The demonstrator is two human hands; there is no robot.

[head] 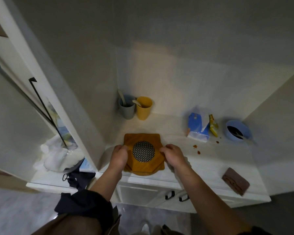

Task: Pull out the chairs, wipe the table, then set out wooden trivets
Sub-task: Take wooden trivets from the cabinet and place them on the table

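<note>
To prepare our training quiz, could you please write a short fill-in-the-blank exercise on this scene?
1. The left hand and right hand grip a stack of wooden ___.
2. Right of the grey cup stands a ___ cup.
3. The brown folded cloth lies at the counter's ___ end.
Missing: trivets; yellow; right.

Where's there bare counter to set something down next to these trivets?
The counter is bare along the front between the trivet stack and the brown cloth, and at the back between the yellow cup and the blue packet. Crowded: the far right corner, with packet, blue bowl and brown spots.
</note>
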